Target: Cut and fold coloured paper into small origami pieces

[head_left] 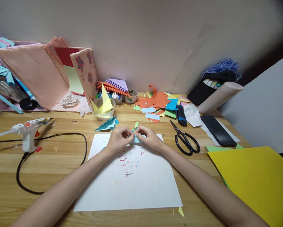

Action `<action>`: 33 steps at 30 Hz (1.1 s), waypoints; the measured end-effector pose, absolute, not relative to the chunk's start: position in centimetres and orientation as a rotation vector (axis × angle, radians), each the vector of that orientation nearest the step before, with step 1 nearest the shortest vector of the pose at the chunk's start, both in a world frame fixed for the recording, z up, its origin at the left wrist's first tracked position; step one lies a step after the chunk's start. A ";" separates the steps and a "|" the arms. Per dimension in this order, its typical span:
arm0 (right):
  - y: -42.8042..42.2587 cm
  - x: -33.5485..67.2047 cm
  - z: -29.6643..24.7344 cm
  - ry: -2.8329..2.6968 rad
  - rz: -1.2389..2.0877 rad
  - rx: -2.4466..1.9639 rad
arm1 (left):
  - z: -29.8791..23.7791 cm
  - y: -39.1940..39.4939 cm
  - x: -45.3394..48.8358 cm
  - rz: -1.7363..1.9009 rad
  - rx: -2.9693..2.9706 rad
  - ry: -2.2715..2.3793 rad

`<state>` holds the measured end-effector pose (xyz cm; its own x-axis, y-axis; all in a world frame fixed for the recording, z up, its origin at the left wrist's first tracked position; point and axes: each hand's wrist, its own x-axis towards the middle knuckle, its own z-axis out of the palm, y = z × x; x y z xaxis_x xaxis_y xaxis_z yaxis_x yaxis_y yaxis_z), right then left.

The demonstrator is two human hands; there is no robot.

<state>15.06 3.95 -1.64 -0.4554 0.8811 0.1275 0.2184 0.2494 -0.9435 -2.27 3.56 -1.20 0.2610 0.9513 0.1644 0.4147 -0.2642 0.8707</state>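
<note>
My left hand (121, 138) and my right hand (148, 136) meet over the far part of a marked white sheet (141, 189). Both have their fingertips pinched on a small piece of light blue paper (139, 139), mostly covered by the fingers. Just beyond my left hand lies a folded teal paper piece (107, 125). A green paper scrap (137, 124) sits behind the fingertips. To the right of my right hand rest black-handled scissors (185, 138), blades pointing away.
A white glue gun (29, 132) with a looping black cord stands left. Behind are a plastic cup (103, 115) with yellow paper, colored scraps (155, 101) and a tape roll (131, 96). At right are a black phone (218, 130) and yellow sheets (255, 176).
</note>
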 end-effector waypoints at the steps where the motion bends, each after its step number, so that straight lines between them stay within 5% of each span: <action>1: 3.9 15.0 -1.7 -1.834 1.220 -1.013 | -1.2 3.5 -2.3 0.960 1.836 1.264; 22: 3.8 14.9 -1.9 -1.815 1.165 -1.010 | -1.7 3.4 -1.7 1.017 1.596 1.251; 33: 4.3 15.4 -1.6 -1.719 1.314 -0.943 | 0.1 5.4 -3.4 0.643 1.316 1.013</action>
<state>15.41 4.27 -1.63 -0.4373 0.8895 0.1321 0.1058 0.1968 -0.9747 -3.45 5.40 0.13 0.4512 0.8613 -0.2337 0.1551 0.1821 0.9710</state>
